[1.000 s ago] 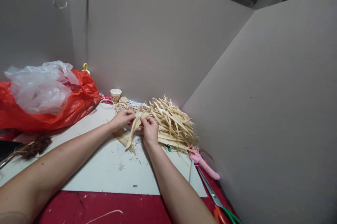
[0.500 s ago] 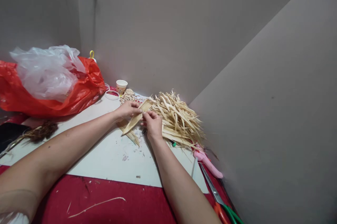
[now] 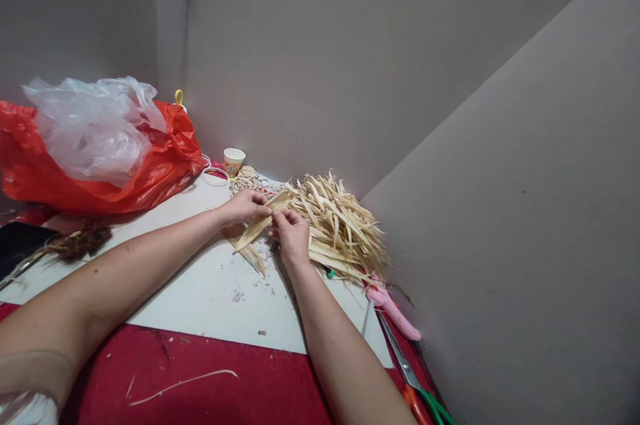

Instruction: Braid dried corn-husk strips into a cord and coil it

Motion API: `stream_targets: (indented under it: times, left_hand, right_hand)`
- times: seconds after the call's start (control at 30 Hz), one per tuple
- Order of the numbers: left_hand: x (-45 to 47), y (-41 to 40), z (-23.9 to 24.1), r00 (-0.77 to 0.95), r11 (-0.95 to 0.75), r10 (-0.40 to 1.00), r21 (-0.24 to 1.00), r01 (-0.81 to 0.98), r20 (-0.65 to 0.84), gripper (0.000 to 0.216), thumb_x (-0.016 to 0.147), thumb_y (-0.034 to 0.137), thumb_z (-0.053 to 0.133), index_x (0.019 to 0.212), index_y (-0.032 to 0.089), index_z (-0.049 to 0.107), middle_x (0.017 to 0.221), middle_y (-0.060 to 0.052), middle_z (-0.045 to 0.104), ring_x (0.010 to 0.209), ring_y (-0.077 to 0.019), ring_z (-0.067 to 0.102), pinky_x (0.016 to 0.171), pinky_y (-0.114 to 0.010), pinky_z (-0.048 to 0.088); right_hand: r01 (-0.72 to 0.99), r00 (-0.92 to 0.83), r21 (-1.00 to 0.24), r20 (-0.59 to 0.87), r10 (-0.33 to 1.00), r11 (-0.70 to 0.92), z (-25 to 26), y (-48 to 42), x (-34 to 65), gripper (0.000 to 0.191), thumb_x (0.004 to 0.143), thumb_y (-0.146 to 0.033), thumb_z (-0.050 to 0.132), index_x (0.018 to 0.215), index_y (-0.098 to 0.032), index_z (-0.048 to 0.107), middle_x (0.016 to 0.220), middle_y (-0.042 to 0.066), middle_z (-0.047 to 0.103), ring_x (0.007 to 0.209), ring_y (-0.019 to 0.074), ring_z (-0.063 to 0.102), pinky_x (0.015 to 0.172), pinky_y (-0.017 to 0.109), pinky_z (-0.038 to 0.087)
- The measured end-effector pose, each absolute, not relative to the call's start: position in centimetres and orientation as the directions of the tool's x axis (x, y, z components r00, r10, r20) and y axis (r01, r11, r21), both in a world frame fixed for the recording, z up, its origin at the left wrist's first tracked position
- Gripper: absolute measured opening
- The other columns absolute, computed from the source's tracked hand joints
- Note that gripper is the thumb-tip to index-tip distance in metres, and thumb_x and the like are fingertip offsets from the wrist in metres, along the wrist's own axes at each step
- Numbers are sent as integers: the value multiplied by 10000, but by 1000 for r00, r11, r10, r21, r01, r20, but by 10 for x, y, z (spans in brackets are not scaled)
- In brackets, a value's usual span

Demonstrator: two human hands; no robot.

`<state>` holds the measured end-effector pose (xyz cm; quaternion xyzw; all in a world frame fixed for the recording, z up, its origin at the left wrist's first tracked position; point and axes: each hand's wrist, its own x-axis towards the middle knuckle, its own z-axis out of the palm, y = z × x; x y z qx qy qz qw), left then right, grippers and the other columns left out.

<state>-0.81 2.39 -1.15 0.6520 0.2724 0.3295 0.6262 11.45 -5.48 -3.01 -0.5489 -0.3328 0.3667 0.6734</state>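
Observation:
Both of my hands meet over a white board (image 3: 200, 292) on a red table. My left hand (image 3: 243, 206) and my right hand (image 3: 293, 235) pinch the same pale dried leaf strip (image 3: 257, 228), which slants down to the left between them. Fingers of both hands are closed on it. Just right of my hands lies a big heap of the same dried strips (image 3: 340, 228). Another loose strip (image 3: 250, 256) rests on the board under my hands.
A red plastic bag (image 3: 150, 178) with a clear bag (image 3: 95, 128) on top fills the left. A paper cup (image 3: 233, 161) and white rings (image 3: 215, 176) sit at the back. Pink tool (image 3: 395, 312) and scissors (image 3: 415, 385) lie at the right, brown fibre bundle (image 3: 80, 242) on the left. Grey partition walls close in.
The strip went from hanging steeply to lying at a flatter slant between my hands. The camera has tilted down and shifted, so everything sits slightly higher in view.

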Motion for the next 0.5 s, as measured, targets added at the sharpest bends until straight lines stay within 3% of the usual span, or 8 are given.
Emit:
stream_targets:
  times: [0.27,0.43,0.5]
  left_hand:
    - [-4,23,-14,596,-33,797,992,-122,100,213,579,287,786,612,130,646,561,15,581,543,-92,482,557,-236,332]
    - [-7,30,-5,506,142,861,939,-312,38,290,543,278,869,698,128,675,654,6,646,629,-103,580,634,-238,441]
    - [-10,35,-3,461,217,887,907,-361,-29,290,549,241,873,725,122,675,673,-10,668,618,-113,606,616,-246,473]
  right_hand:
    - [-143,551,-980,37,834,138,-31,-54,115,187,596,-283,716,656,-178,574,497,-58,576,438,95,516,416,205,435]
    - [-248,649,-950,-17,760,190,-24,-52,120,135,613,-217,652,683,-182,542,509,-45,598,409,89,504,384,188,392]
    - [-287,696,-923,-15,718,258,-16,-52,124,133,639,-222,629,709,-185,522,570,-36,628,468,88,558,436,183,445]
